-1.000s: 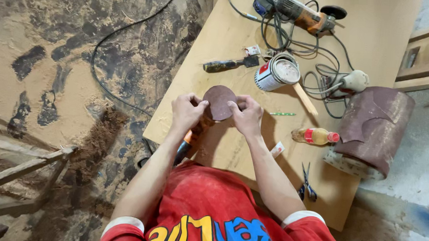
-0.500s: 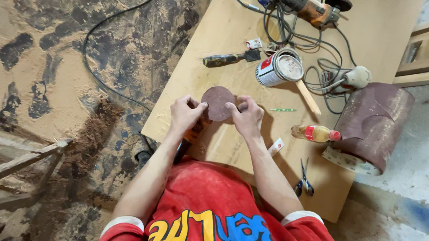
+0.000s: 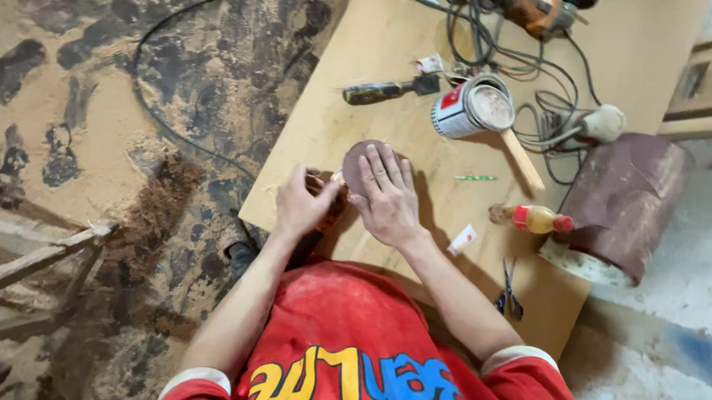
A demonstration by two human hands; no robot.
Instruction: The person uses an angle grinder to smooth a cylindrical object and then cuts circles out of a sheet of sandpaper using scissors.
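Sawdust-strewn floor surrounds a plywood workbench (image 3: 377,73). On it, the right hand (image 3: 386,197) lies flat with fingers spread over a brown sanding disc (image 3: 359,158), pressing it down; the left hand (image 3: 301,202), just beside, is curled narrowly around something hidden beneath it. Beyond the disc stands a red-and-white paint can (image 3: 473,109) with a wooden stick, near tangled cables (image 3: 537,88). Right of the can: a large sandpaper roll (image 3: 624,200), a small red-capped bottle (image 3: 534,219), and scissors (image 3: 510,288).
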